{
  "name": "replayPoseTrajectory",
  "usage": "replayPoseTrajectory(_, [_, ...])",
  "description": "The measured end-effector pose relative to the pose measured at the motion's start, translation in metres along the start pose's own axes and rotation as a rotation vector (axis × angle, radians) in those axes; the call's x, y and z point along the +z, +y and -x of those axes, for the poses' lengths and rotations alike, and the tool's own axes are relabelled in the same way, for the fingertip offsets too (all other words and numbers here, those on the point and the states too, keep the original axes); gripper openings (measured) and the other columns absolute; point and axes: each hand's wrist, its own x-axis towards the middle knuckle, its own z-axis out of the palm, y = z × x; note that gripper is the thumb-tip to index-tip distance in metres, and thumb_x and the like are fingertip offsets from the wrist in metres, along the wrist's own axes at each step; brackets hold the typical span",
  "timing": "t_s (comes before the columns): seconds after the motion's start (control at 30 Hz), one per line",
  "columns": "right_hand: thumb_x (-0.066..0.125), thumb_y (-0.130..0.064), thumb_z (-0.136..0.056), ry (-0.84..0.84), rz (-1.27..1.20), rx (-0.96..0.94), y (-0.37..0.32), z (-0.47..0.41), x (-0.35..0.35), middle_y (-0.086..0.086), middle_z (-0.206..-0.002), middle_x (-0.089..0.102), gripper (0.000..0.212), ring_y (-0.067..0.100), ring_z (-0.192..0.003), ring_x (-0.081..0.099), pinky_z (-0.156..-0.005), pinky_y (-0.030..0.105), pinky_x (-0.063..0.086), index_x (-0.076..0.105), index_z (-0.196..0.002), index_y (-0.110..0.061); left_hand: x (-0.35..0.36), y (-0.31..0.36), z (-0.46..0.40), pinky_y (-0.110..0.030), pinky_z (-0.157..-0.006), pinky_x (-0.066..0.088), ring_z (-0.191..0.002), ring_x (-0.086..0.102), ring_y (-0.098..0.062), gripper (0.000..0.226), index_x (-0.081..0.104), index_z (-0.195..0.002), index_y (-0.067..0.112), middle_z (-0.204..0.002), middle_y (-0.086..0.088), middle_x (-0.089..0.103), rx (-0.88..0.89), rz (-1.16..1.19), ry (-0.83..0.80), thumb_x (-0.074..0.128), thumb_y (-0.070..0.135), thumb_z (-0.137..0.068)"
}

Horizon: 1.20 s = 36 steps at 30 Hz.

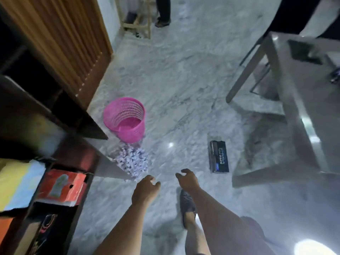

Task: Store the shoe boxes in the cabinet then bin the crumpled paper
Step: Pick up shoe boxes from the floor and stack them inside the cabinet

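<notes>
Grey-white marbled floor [184,80], glossy with light glare, carries a pink mesh bin [127,119] standing upright near the dark cabinet [55,126], with a pile of crumpled paper [131,161] on the floor just in front of the bin. Dark shoe box [219,156] lies flat on the floor, well apart to the right of the paper, near the grey table [301,100] whose legs stand on the floor. Cabinet shelf holds a red shoe box [62,186] beside a yellow-and-blue one [16,184].

One head-worn wide view looks steeply down at the floor [184,89].
</notes>
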Motion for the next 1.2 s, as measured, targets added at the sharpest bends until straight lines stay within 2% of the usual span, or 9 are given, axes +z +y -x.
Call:
replayPoseTrajectory(0.2, [0.059,-0.041,-0.1,0.172,-0.161,0.121,0.065,-0.087,-0.118,0.01,-0.143,0.056,0.047,0.028,-0.126,0.059,-0.092,0.031,0.046,0.054,-0.141,-0.02,0.1,0.097,-0.105,-0.034,-0.096,0.051,-0.121,0.064,-0.025,0.039,0.062,-0.127,0.023,-0.135,-0.002,0.067,0.08,-0.146,-0.111,0.062,0.043,-0.094])
replayPoseTrajectory(0.33, [0.059,-0.04,-0.098,0.216,-0.207,0.278,0.15,-0.205,-0.14,0.008,-0.143,0.056,0.045,0.028,-0.129,0.057,-0.103,0.033,0.045,0.055,-0.139,-0.024,0.213,0.128,-0.217,-0.033,-0.091,0.053,-0.121,0.064,-0.026,0.044,0.057,-0.136,0.022,-0.14,-0.003,0.063,0.092,-0.191,-0.258,0.061,0.043,-0.097])
replayPoseTrajectory(0.57, [0.065,-0.035,-0.092,0.359,-0.255,0.333,0.271,-0.435,-0.157,0.013,-0.125,0.068,0.039,0.033,-0.114,0.065,-0.097,0.04,0.053,0.061,-0.127,-0.019,0.403,0.154,-0.404,-0.039,-0.114,0.042,-0.141,0.048,-0.026,0.06,0.041,-0.152,0.022,-0.157,-0.009,0.045,0.039,-0.021,-0.401,0.058,0.043,-0.099])
replayPoseTrajectory(0.67, [0.068,-0.035,-0.093,0.436,-0.281,0.337,0.309,-0.504,-0.171,0.016,-0.139,0.058,0.06,0.033,-0.128,0.057,-0.103,0.04,0.048,0.046,-0.147,-0.02,0.458,0.162,-0.465,-0.034,-0.121,0.03,-0.151,0.033,-0.023,0.074,0.022,-0.162,0.02,-0.167,-0.004,0.028,0.073,-0.01,-0.402,0.058,0.039,-0.1])
replayPoseTrajectory(0.73, [0.072,-0.035,-0.093,0.37,-0.291,0.314,0.335,-0.54,-0.176,0.011,-0.141,0.059,0.072,0.029,-0.131,0.057,-0.104,0.037,0.048,0.037,-0.155,-0.022,0.489,0.165,-0.498,-0.032,-0.116,0.034,-0.15,0.036,-0.024,0.082,0.011,-0.163,0.021,-0.167,0.0,0.025,0.053,0.028,-0.43,0.06,0.036,-0.099])
replayPoseTrajectory(0.8, [0.075,-0.033,-0.091,0.241,-0.29,0.284,0.357,-0.563,-0.17,0.001,-0.128,0.066,0.067,0.024,-0.121,0.064,-0.093,0.034,0.054,0.042,-0.149,-0.026,0.514,0.165,-0.519,-0.026,-0.099,0.042,-0.135,0.052,-0.021,0.074,0.019,-0.162,0.021,-0.157,0.006,0.041,-0.006,0.144,-0.466,0.06,0.026,-0.1])
replayPoseTrajectory(0.93, [0.077,-0.026,-0.089,0.252,-0.393,0.214,0.371,-0.562,-0.152,-0.015,-0.112,0.069,0.057,0.009,-0.105,0.067,-0.089,0.026,0.054,0.051,-0.139,-0.032,0.544,0.158,-0.521,-0.038,-0.086,0.057,-0.102,0.071,-0.019,0.053,0.045,-0.142,0.026,-0.131,-0.003,0.068,-0.107,0.445,-0.511,0.058,0.007,-0.095])
replayPoseTrajectory(1.03, [0.077,-0.023,-0.088,0.261,-0.406,0.145,0.356,-0.534,-0.146,-0.016,-0.113,0.069,0.054,0.009,-0.105,0.067,-0.087,0.023,0.051,0.054,-0.137,-0.028,0.521,0.161,-0.494,-0.03,-0.075,0.057,-0.092,0.072,-0.011,0.046,0.047,-0.138,0.027,-0.122,0.0,0.071,-0.13,0.469,-0.503,0.053,0.006,-0.098])
replayPoseTrajectory(1.2, [0.076,-0.024,-0.088,0.24,-0.408,0.036,0.299,-0.453,-0.14,-0.017,-0.11,0.07,0.054,-0.002,-0.099,0.067,-0.079,0.021,0.054,0.053,-0.136,-0.031,0.434,0.162,-0.418,-0.045,-0.095,0.057,-0.105,0.072,-0.018,0.053,0.048,-0.136,0.037,-0.122,0.001,0.072,-0.131,0.491,-0.432,0.058,0.022,-0.087])
